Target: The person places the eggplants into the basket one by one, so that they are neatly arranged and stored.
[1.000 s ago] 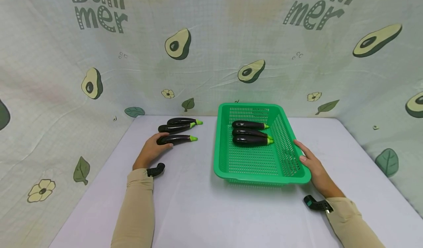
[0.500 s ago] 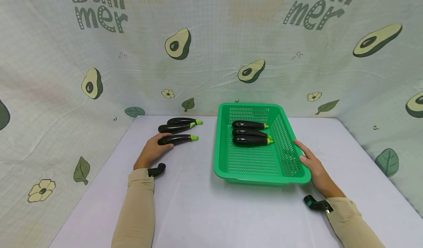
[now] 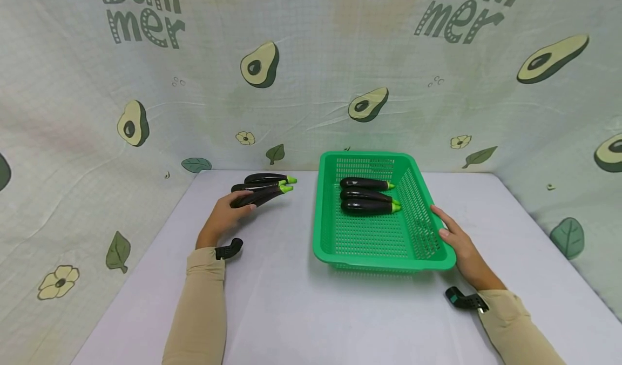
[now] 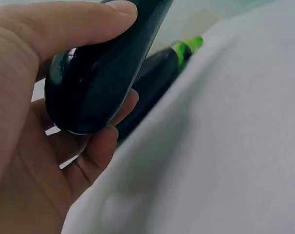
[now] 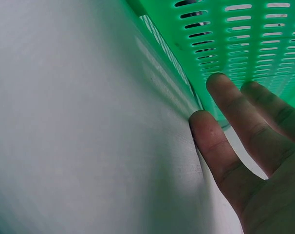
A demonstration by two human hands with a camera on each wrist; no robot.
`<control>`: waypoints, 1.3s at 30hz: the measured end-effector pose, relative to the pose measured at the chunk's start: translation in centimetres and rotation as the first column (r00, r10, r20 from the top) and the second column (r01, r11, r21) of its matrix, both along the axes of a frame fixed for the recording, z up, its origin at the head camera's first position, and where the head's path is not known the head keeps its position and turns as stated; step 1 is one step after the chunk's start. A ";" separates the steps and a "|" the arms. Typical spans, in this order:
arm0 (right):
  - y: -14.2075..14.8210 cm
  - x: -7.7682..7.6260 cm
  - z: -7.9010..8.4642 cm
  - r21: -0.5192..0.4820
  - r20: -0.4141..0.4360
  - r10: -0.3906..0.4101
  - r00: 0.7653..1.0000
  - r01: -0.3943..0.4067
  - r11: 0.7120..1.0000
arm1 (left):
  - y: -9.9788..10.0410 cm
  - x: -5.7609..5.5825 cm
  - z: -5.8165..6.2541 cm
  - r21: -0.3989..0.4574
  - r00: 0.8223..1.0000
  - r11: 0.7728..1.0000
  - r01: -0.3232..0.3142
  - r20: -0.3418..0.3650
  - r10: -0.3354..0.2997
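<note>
Eggplant (image 3: 263, 196), glossy and dark with a green stem end, is in the left hand (image 3: 222, 217), near the far left corner of the table (image 3: 291, 311). Grip: firm-looking, thumb on one side of the blunt end and curled fingers on the other; the stem end points free toward the right edge of the table.

Change noted: a second ago this piece lies apart from its neighbours, on the side toward the near edge. Its stem end now stands higher and, in the head view, the piece overlaps the middle eggplant (image 3: 239, 187); the far eggplant (image 3: 268, 177) lies beyond, by the far edge. The left wrist view suggests that the held piece is clear of the table; contact with its neighbour cannot be determined.

Right hand (image 3: 464, 250) is unchanged relative to the green basket (image 3: 379, 262), at its right side: fingers nearly straight, tips against the perforated outer wall, thumb at the rim. No curled grip is visible.

Basket contents: three eggplants (image 3: 365, 207) side by side, stem ends toward the right edge, as before.

Assessment: the grasp appears complete and the lift begun; the held piece is not yet in the basket, and two remain on the table.
</note>
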State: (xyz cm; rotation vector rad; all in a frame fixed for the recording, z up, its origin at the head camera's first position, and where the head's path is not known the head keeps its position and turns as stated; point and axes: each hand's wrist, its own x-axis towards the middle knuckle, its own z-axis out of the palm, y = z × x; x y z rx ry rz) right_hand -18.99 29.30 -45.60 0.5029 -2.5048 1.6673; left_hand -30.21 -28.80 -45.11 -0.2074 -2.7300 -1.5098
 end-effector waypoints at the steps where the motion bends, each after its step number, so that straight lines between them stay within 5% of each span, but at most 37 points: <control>1: 0.0 0.0 0.0 0.001 0.000 0.000 1.000 0.000 1.000 | 0.0 0.0 0.1 0.026 1.000 1.000 0.005 0.002 -0.006; 24: 0.0 0.0 0.0 -0.003 0.001 0.001 1.000 -0.001 1.000 | 2.7 -0.5 0.5 0.180 0.996 0.980 0.088 -0.022 -0.086; 30: 0.0 -0.1 -0.1 0.002 -0.002 -0.001 1.000 0.001 1.000 | 4.0 1.2 2.7 0.164 0.996 0.982 0.093 -0.012 -0.092; 39: 0.0 -0.1 0.0 0.010 -0.014 -0.009 1.000 0.009 1.000 | 4.2 -0.4 0.8 0.171 0.996 0.982 0.082 -0.042 -0.076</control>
